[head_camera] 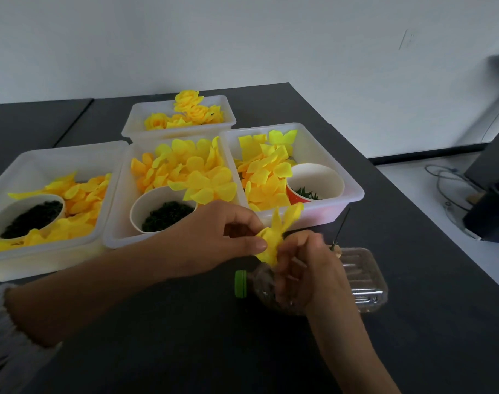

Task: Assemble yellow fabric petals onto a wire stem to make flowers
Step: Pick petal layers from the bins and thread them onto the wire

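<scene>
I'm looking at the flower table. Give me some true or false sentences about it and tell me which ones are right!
1. Both hands hold a yellow petal piece. True: the left hand and right hand pinch it.
2. The bottle stands upright. False: it lies on its side on the table.
3. The bottle cap is red. False: it is green.
4. The far tray holds finished yellow flowers. True.
5. The left tray holds a cup of dark bits. True.
</scene>
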